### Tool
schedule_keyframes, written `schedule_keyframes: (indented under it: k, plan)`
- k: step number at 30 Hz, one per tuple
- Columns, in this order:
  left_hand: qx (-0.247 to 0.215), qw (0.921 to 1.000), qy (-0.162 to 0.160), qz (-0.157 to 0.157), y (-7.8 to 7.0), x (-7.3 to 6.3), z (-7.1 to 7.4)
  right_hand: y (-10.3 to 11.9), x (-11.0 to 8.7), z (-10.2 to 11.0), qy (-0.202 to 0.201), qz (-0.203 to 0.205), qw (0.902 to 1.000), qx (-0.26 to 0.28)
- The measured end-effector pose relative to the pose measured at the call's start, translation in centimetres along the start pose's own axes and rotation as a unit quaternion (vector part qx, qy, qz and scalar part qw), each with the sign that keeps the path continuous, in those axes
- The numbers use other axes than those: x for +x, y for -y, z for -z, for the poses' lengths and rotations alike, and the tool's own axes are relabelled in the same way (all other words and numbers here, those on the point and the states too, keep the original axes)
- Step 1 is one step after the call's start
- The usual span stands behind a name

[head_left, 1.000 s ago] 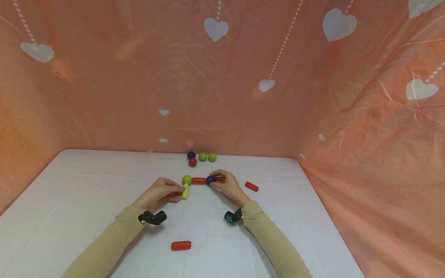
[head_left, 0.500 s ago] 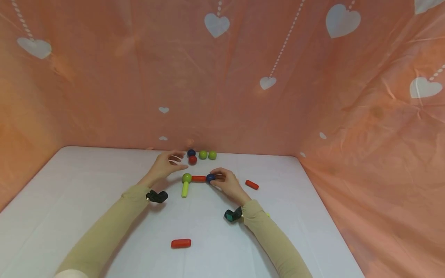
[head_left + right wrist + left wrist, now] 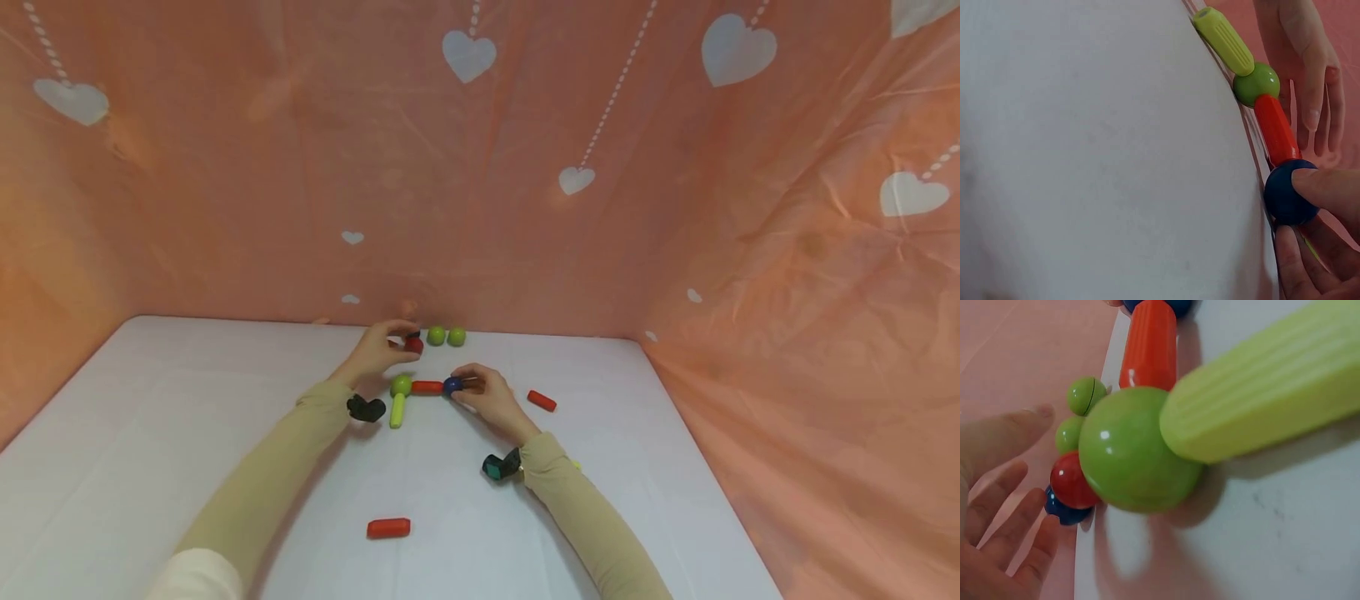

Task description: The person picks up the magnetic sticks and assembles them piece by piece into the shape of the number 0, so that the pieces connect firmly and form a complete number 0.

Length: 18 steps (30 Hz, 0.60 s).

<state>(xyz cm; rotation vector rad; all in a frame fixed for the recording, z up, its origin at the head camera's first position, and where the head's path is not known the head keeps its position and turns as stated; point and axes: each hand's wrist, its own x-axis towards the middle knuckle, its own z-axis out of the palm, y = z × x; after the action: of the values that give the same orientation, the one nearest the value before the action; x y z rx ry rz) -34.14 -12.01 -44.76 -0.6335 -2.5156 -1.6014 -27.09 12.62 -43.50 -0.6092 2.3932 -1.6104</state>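
My left hand (image 3: 381, 348) reaches to the back of the table, its fingers spread around a red ball (image 3: 413, 345). A dark blue ball (image 3: 1065, 509) sits right behind that one, mostly covered by the fingers in the head view. In the left wrist view a gap shows between the fingers and the balls. My right hand (image 3: 493, 400) pinches a blue ball (image 3: 1288, 192) between thumb and fingers. This ball joins a red rod (image 3: 427, 387), which runs to a green ball (image 3: 401, 386). From the green ball a yellow-green rod (image 3: 397, 412) points toward me.
Two loose green balls (image 3: 437, 336) lie right of the red one, near the back edge. One loose red rod (image 3: 542, 401) is right of my right hand, another red rod (image 3: 388, 528) near the front. A yellow piece (image 3: 577, 464) peeks out behind the right sleeve.
My left hand has let go of the yellow-green rod and moved away from me and rightward to the red ball. The right hand keeps its hold on the blue ball.
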Motion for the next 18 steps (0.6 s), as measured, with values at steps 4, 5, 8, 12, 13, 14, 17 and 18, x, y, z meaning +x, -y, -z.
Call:
schedule_keyframes:
  k: [4, 5, 8, 12, 13, 14, 17, 18]
  plan:
    - [0.003, 0.9998, 0.014, -0.014, -0.2, 0.4, -0.3, 0.1, -0.1, -0.1, 0.002, -0.001, 1.0000, 0.001]
    - [0.007, 0.9997, 0.018, -0.017, -0.3, 0.4, -0.4, 0.2, -0.1, -0.1, 0.003, -0.002, 1.0000, 0.000]
    - [0.024, 0.9992, 0.029, -0.014, -0.4, 0.6, -0.7, 0.2, -0.1, -0.1, 0.005, -0.008, 0.9999, -0.004]
    - [0.058, 0.9972, 0.045, 0.010, -0.5, 0.6, -0.7, -0.4, 0.2, -0.1, 0.005, -0.013, 0.9999, 0.000]
    - [0.063, 0.9968, 0.048, 0.015, -0.5, 0.6, -0.7, -0.8, 0.4, -0.1, 0.004, -0.014, 0.9999, 0.003]
    - [0.068, 0.9962, 0.051, 0.020, -0.4, 0.6, -0.6, -1.3, 0.6, -0.2, 0.002, -0.014, 0.9999, 0.005]
    - [0.072, 0.9953, 0.059, 0.028, -0.4, 0.4, -0.5, -2.6, 1.1, -0.2, -0.004, -0.015, 0.9998, 0.012]
    - [0.072, 0.9950, 0.063, 0.030, -0.4, 0.3, -0.4, -3.1, 1.3, -0.2, -0.005, -0.016, 0.9998, 0.014]
